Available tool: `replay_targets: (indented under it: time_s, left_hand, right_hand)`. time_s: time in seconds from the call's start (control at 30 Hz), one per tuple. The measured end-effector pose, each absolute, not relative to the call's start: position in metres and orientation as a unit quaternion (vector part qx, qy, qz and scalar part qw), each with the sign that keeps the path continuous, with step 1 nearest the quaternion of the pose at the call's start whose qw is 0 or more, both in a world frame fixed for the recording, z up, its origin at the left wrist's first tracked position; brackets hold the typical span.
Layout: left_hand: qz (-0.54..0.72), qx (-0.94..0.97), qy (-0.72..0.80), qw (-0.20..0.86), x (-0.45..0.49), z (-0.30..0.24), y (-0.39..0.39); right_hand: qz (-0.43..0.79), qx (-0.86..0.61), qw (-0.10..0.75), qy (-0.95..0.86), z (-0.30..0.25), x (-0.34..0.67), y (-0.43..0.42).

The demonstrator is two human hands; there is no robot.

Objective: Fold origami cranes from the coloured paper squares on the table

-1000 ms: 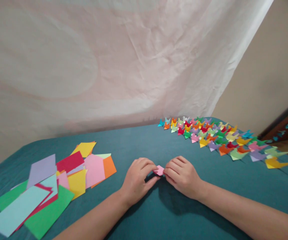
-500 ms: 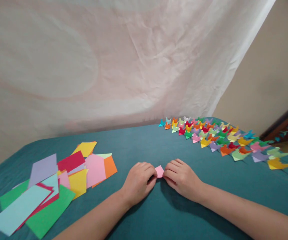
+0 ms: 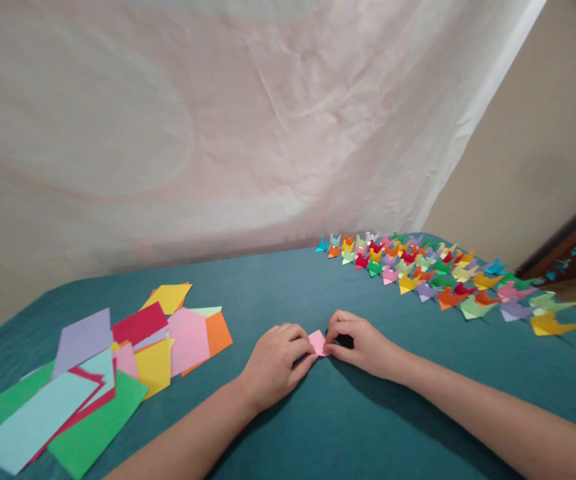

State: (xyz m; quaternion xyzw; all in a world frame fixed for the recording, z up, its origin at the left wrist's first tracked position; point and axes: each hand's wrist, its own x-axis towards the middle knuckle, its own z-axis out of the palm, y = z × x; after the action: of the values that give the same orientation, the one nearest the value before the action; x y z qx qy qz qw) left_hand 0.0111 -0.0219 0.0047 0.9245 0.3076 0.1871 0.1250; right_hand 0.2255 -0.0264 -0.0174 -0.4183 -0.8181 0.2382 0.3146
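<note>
A small pink folded paper piece [image 3: 318, 342] lies on the teal table cloth [image 3: 348, 427] between my two hands. My left hand [image 3: 275, 363] is curled, with thumb and fingertips pinched on the paper's left side. My right hand [image 3: 361, 343] is arched over the cloth, its fingertips pinching the paper's right edge. Both forearms reach in from the bottom of the view.
A loose heap of coloured paper sheets [image 3: 98, 370] lies at the left. Rows of several small folded paper figures [image 3: 433, 277] in many colours stand at the back right. A creased white sheet [image 3: 218, 120] hangs behind the table.
My right hand has risen from lying flat to an arched pinch on the paper's right edge. The pink piece stays between both hands.
</note>
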Motion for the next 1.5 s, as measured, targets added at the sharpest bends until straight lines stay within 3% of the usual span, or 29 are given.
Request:
replay_targets:
  time_s: [0.57, 1.5]
  left_hand:
    - [0.237, 0.868, 0.364, 0.241, 0.016, 0.001, -0.017]
    - [0.257, 0.853, 0.383, 0.245, 0.021, -0.001, -0.018]
  right_hand:
    - [0.332, -0.377, 0.294, -0.813, -0.009, 0.232, -0.018]
    - [0.247, -0.415, 0.257, -0.837, -0.005, 0.226, -0.024]
